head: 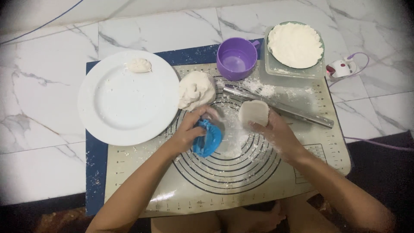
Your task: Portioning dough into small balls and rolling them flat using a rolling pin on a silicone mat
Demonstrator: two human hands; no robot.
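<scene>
My left hand (189,129) grips a blue dumpling press (208,139), folded closed, over the ringed baking mat (233,172). My right hand (276,131) holds up a flat round of white dough (253,113) just to the right of the press. A lump of dough (196,89) lies at the mat's upper left. One shaped dumpling (139,65) rests at the far edge of a white plate (125,101).
A purple cup (236,58) stands behind the mat. A metal rolling pin (280,105) lies slanted across the mat's upper right. A bowl of white filling (295,44) sits in a clear container (276,69). A small red-and-white device (343,68) with a cord lies on the marble floor.
</scene>
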